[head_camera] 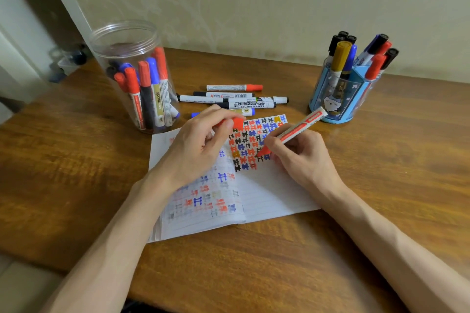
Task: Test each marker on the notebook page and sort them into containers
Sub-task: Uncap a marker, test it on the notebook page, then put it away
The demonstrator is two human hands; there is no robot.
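Right grip [300, 157] pinches red marker [295, 131] (left grip [195, 147] holds cap [237, 123]), tip inside notebook [274, 193] edges.

1 open lined paper notebook [274, 193]; 2 containers, i.e. 1 clear plastic jar [127, 40] and 1 blue cartoon-print pen cup [330, 101]; approx. 9 capped markers [342, 56] in cup; approx. 7 markers [132, 84] in jar, exact no. unclear; min. 5 loose markers [234, 87] behind notebook; 1 uncapped red-and-white marker [297, 128]; 1 separate red plastic cap [237, 123].
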